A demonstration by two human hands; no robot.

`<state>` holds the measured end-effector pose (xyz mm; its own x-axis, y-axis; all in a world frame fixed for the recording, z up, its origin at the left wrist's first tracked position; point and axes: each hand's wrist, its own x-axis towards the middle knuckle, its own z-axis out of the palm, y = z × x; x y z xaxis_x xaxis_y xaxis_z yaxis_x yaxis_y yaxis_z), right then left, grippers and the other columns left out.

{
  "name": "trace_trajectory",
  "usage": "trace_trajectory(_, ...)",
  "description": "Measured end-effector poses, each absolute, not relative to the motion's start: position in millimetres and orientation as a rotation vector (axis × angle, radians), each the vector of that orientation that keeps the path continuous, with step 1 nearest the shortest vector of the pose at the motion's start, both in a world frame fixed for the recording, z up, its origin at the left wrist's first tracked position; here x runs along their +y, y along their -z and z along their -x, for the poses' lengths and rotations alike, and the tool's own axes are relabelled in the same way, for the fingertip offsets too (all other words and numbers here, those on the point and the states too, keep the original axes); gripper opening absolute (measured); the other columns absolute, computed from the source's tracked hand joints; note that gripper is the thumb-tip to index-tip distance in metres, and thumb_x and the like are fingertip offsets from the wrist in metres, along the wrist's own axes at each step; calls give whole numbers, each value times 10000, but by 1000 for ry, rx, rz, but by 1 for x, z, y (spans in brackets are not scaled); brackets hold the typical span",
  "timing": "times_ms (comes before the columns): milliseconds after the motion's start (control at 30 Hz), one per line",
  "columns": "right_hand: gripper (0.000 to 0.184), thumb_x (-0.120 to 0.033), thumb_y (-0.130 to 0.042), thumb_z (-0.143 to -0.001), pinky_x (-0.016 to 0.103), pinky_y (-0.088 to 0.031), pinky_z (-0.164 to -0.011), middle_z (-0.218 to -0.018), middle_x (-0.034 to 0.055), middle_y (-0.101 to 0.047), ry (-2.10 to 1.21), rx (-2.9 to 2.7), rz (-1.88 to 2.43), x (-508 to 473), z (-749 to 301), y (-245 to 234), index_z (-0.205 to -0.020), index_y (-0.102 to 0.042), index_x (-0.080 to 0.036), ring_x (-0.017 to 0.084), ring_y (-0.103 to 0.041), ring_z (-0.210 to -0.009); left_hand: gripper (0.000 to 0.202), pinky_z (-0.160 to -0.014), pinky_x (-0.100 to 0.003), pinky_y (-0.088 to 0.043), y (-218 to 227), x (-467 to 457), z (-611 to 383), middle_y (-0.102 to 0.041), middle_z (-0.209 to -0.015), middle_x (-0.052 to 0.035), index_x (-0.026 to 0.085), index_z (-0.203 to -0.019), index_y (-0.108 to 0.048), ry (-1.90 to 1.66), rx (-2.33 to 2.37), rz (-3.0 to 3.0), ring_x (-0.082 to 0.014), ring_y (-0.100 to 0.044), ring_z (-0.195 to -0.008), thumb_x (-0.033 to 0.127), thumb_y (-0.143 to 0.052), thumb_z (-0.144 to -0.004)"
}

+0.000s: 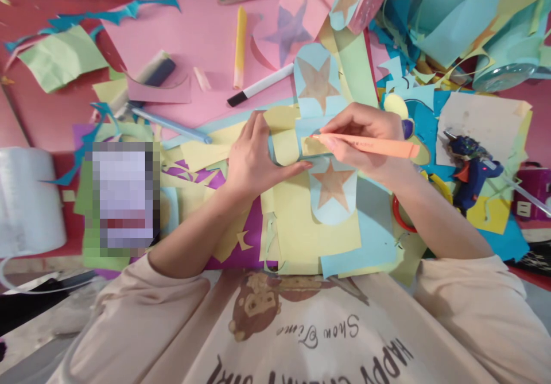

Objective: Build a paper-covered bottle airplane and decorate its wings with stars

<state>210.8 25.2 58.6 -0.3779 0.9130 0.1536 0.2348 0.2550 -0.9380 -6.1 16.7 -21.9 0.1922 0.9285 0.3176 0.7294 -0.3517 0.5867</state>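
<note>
My right hand point(365, 137) grips an orange marker point(379, 146), its tip touching a small yellow patch on a light blue paper cutout point(317, 107). The cutout has rounded ends and a brown star point(331, 183) near each end. My left hand point(260, 157) lies on the papers with its thumb stretched toward the cutout's left edge, pressing it or very near it. Beneath are sheets of pale yellow paper point(318, 240) and light blue paper point(379, 229). A curled yellow paper piece point(284, 146) sits between thumb and fingers of my left hand.
Beyond my hands lie a yellow marker point(239, 48), a black-tipped marker point(260, 85) and a blue pen point(172, 125). To the right are a glue gun point(473, 177) and red-handled scissors point(402, 214). A blurred phone-like object point(124, 194) is at left, near a white appliance point(30, 200).
</note>
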Motion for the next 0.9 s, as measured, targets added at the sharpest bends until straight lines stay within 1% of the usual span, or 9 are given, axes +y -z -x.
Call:
trace_trajectory(200, 143, -332, -626, -869, 288, -522, -614, -820, 5, -728, -1099, -1871, 1102, 25, -210, -55, -844, -673, -200, 143, -670, -718, 817, -895, -480, -499, 20, 17, 7, -553, -1049, -76, 276, -1141, -441, -906, 1565, -2160, -320, -596, -1046, 852, -630, -594)
trace_trajectory(333, 100, -293, -647, -851, 301, -519, -625, -809, 16, -735, -1060, -1890, 1096, 27, -210, -55, -818, -678, -203, 149, -660, -703, 789, -884, -480, -501, 19, 17, 7, -550, -1062, -78, 282, -1156, -436, -877, 1555, -2136, -321, -599, -1053, 830, -633, -623)
trace_trajectory(433, 95, -280, -647, -852, 281, -500, -605, -793, 9, -737, -1079, -1887, 1046, 28, -210, -55, -813, -673, -197, 140, -658, -690, 817, -880, -483, -507, 21, 17, 7, -552, -1060, -80, 274, -1154, -432, -888, 1556, -2154, -325, -603, -1046, 837, -643, -602)
trace_trajectory(533, 85, -252, -641, -852, 263, -472, -578, -771, -7, -734, -1092, -1876, 1050, 28, -211, -55, -789, -661, -199, 125, -651, -665, 813, -888, -477, -508, 22, 17, 7, -553, -1055, -76, 278, -1160, -429, -901, 1566, -2161, -318, -603, -1050, 841, -633, -610)
trace_trajectory(667, 85, -241, -636, -841, 273, -464, -572, -743, -19, -714, -1103, -1888, 1083, 28, -213, -56, -761, -642, -214, 131, -642, -662, 842, -911, -492, -500, 22, 17, 7, -551, -1081, -86, 274, -1178, -432, -899, 1552, -2149, -333, -590, -1089, 837, -653, -592)
trace_trajectory(900, 115, -234, -633, -824, 282, -438, -542, -680, -23, -678, -1098, -1920, 1091, 29, -214, -58, -710, -620, -225, 127, -594, -620, 801, -897, -485, -522, 16, 16, 6, -569, -1057, -78, 274, -1144, -441, -899, 1565, -2174, -317, -614, -1050, 849, -618, -615)
